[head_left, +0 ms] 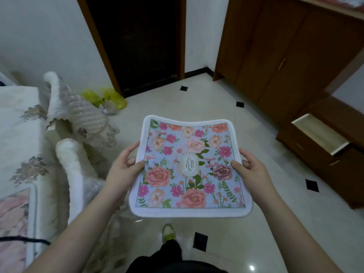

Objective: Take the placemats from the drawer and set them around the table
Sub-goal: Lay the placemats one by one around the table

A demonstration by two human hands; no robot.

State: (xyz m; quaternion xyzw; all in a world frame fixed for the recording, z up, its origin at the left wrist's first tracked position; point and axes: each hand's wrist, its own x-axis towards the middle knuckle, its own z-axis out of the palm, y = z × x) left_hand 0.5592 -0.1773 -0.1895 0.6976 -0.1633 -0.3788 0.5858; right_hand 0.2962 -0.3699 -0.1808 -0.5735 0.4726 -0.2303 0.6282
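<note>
A floral placemat [189, 166] with a white border and a small oval label in its middle is held flat in front of me, above the tiled floor. My left hand [124, 166] grips its left edge, thumb on top. My right hand [250, 168] grips its right edge the same way. At the right, a drawer [319, 133] of the brown wooden cabinet stands pulled out, its pale inside showing. The table [17, 146] with a flowered cloth lies at the left edge, and another placemat [11, 217] shows on it at the lower left.
Two chairs with white padded covers [74, 170] stand between me and the table. Yellow plastic bags [110, 97] lie on the floor by a dark doorway [137, 40]. A tall wooden wardrobe [285, 48] fills the right wall. My foot [168, 232] is on the floor below the placemat.
</note>
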